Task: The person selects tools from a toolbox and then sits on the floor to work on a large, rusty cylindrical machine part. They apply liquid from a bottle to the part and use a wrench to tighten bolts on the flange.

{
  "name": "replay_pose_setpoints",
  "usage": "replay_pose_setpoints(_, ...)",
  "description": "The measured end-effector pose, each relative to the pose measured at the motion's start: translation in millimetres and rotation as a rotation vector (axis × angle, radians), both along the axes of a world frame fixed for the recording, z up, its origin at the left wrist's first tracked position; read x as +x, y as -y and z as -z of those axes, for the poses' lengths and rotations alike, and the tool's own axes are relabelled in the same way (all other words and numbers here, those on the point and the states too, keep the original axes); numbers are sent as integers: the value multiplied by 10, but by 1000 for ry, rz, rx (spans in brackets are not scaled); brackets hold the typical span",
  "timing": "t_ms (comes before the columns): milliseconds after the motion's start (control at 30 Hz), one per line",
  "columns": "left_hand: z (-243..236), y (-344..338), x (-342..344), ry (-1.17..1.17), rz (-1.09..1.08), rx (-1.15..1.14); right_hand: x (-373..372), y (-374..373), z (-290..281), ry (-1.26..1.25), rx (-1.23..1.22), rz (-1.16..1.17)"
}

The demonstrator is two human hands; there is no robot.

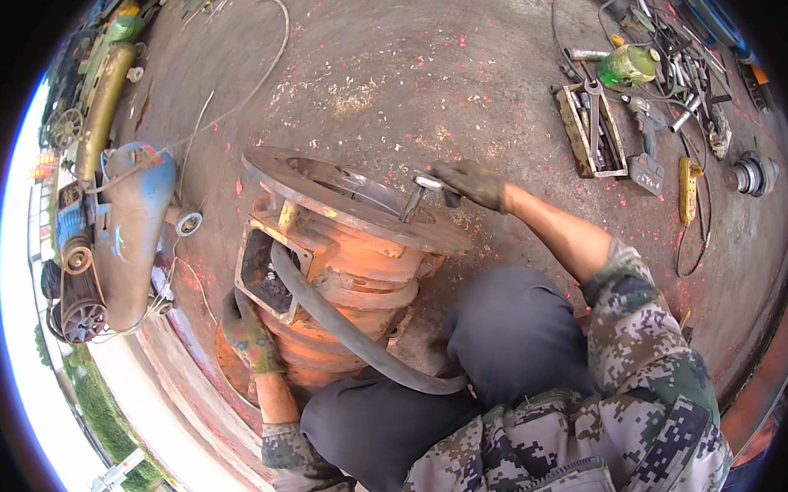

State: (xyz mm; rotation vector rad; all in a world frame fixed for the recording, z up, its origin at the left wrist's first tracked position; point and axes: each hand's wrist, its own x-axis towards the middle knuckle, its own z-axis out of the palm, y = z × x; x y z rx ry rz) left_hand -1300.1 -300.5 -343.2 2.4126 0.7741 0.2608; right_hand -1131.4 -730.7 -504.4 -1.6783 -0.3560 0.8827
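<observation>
An orange, ribbed motor-like housing (358, 284) stands in front of my knees, with a wide, rusty round flange (284, 173) on top. My right hand (473, 183), in a dirty work glove, closes on a metal tool (428, 182) at the flange's right side. The tool has a short head and a shaft that slants down to the inner ring; its exact kind is unclear. My gloved left hand (254, 335) lies against the housing's left side, fingers stretched up below a square opening (267, 272). A thick grey cable (343, 331) runs from that opening toward my lap.
At the right lie a narrow tool box (591, 136) with wrenches, a cordless impact driver (646, 146), a green bottle (628, 67) and a yellow control box (690, 191) on a cord. A blue-and-grey machine with belt pulleys (134, 228) stands left. A thin hose (265, 81) crosses the floor.
</observation>
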Motion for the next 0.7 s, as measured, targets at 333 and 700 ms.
replay_pose_setpoints(333,-125,-110,-103,-51,-27,69,-286,82,-2218,1196,25,231)
replay_pose_setpoints(700,-138,114,-2,-26,11,14,646,-785,-275,202,-68,-287)
